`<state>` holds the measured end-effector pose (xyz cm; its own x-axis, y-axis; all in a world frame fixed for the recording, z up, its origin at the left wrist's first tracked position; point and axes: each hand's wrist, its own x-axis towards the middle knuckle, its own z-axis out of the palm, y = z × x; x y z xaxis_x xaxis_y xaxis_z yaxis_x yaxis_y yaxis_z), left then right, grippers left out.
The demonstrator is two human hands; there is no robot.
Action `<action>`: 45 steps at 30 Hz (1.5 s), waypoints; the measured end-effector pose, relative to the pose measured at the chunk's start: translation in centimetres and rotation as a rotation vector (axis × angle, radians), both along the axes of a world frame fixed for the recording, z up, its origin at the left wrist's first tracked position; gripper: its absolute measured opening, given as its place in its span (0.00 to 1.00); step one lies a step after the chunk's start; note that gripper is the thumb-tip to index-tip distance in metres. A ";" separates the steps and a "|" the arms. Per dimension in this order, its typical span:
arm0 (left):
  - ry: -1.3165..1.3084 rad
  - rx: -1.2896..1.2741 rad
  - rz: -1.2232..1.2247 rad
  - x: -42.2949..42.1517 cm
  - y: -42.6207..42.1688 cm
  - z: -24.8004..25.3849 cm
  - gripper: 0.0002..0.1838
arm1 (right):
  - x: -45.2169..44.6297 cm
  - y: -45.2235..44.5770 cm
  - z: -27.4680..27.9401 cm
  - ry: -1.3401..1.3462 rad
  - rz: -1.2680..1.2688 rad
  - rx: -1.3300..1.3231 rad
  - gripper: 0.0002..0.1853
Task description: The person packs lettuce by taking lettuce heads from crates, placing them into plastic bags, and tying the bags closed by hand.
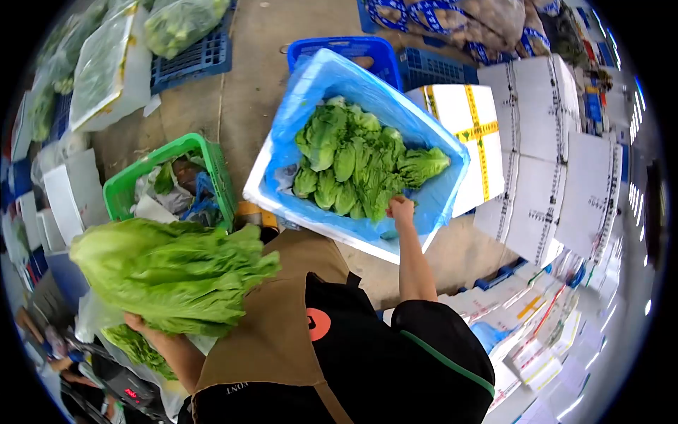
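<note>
A large, leafy green lettuce [169,268] is held at the lower left, with my left hand [134,322] closed under its base side. Beneath it, more lettuce [141,350] shows in clear plastic. My right hand [400,208] reaches into a white foam box [353,245] lined with blue plastic film [431,124]. Its fingers are curled at the leaf tips of a romaine-like lettuce [378,180]; the exact grip is partly hidden. Several more lettuces [332,134] lie packed side by side in the box.
A green crate [227,180] with plastic bags and scraps stands left of the box. Behind it sits a blue basket [342,44]. White cartons [537,113] are stacked at right, beside a yellow-taped box [459,106]. A scale with red digits [133,393] is at lower left.
</note>
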<state>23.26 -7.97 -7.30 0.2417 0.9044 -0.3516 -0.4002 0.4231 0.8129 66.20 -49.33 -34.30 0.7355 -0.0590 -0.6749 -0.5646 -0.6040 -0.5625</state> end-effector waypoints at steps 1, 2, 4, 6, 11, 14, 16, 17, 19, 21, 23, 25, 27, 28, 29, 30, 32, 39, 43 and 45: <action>0.031 -0.045 -0.054 1.9 -0.4 -0.6 0.36 | -1.1 -0.8 -0.1 0.017 0.053 -0.058 0.13; 0.066 -0.085 -0.105 3.7 -0.2 -0.9 0.37 | -2.2 -0.7 -0.5 0.037 0.111 -0.109 0.15; 0.298 -0.043 -0.310 8.1 0.1 -0.9 0.39 | -3.6 0.0 -2.8 0.110 0.159 0.029 0.18; 0.369 0.046 -0.397 14.5 -1.5 -0.1 0.42 | -4.8 2.3 -4.7 0.205 0.111 0.194 0.21; 0.419 -0.001 -0.512 20.9 -3.0 -1.0 0.55 | -3.4 10.6 -7.4 0.486 -0.358 0.357 0.33; 0.456 0.010 -0.584 22.7 -3.4 -1.5 0.53 | -3.3 13.3 -12.7 0.534 -0.486 0.227 0.30; 0.472 -0.011 -0.612 23.7 -3.8 -1.9 0.53 | -3.6 14.9 -10.8 0.489 -0.570 0.282 0.25; 0.497 -0.011 -0.625 24.6 -4.4 -2.0 0.53 | -3.4 15.1 -9.5 0.463 -0.608 0.302 0.22; 0.549 -0.015 -0.650 26.8 -5.1 -2.0 0.52 | -4.8 10.8 -10.1 0.017 -0.185 0.139 0.19; 0.612 0.025 -0.778 28.7 -4.8 -2.7 0.54 | -5.1 5.5 -8.2 -0.284 0.004 -0.055 0.18; 0.627 0.095 -0.878 30.9 -5.1 -4.0 0.54 | -5.5 -0.8 -6.4 -0.370 -0.082 -0.247 0.21; 0.610 0.197 -0.946 33.2 -5.6 -5.3 0.52 | -6.7 -5.6 -5.4 -0.302 -0.139 -0.330 0.23; 0.628 0.302 -1.077 35.2 -5.8 -6.9 0.51 | -6.8 -7.4 -3.9 -0.161 -0.136 -0.326 0.26; 0.635 0.362 -1.134 35.9 -6.1 -7.8 0.50 | -6.8 -7.4 -4.0 -0.279 0.062 -0.373 0.29; 0.666 0.447 -1.193 36.5 -6.3 -8.5 0.50 | -7.1 -6.8 -4.2 -0.392 0.260 -0.420 0.33; 0.689 0.539 -1.246 37.3 -6.5 -9.5 0.50 | -6.9 -6.0 -4.6 -0.512 0.458 -0.466 0.36; 0.736 0.708 -1.333 38.3 -7.0 -12.7 0.49 | -6.1 -2.7 -3.8 -0.382 0.540 -0.529 0.50; 0.957 0.928 -1.472 39.6 -8.6 -18.0 0.48 | -6.4 1.7 -8.2 -0.362 0.547 -0.893 0.59; 1.029 0.985 -1.465 38.8 -7.8 -20.4 0.47 | -5.6 1.3 -6.6 -0.337 0.520 -0.815 0.56; 1.068 0.983 -1.473 38.2 -7.1 -21.6 0.47 | -4.5 0.5 -5.7 -0.234 0.502 -0.736 0.57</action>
<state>61.45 -15.04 -28.87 0.8756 0.1991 -0.4401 0.4382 -0.7109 0.5501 61.73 -48.81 -39.96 0.9040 -0.0515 -0.4244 -0.0598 -0.9982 -0.0062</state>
